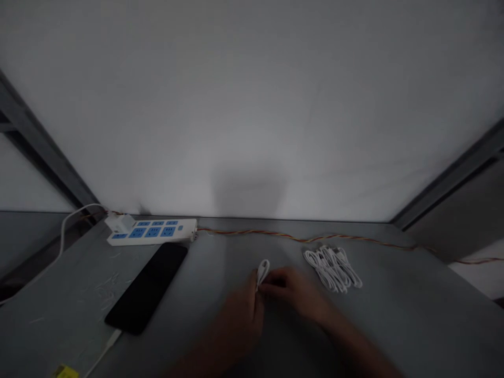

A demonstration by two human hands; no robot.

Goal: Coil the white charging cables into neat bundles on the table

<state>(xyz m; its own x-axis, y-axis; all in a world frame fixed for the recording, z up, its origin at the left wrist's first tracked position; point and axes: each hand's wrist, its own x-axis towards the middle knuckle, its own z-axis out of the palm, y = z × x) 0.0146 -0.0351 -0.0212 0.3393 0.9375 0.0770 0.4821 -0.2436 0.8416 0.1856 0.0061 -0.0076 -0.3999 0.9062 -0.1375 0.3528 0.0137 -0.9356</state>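
A small coiled white cable [263,270] sticks up between my two hands at the front middle of the table. My left hand [246,312] is closed around its lower part, which the fingers hide. From the right, my right hand [293,291] meets the coil with thumb and forefinger pinched at its side, close to the left fingertips. Whether a tie or the cable itself is in that pinch is too dark to make out. To the right of my hands lies a pile of bundled white cables [333,269].
On the left, a white power strip [151,232] with blue sockets holds a white charger [120,223]. A black phone [147,289] with a white cord lies before it. Thin white scraps [108,289] are scattered nearby. A twisted wire [252,232] runs along the wall; a yellow object [66,371] sits front left.
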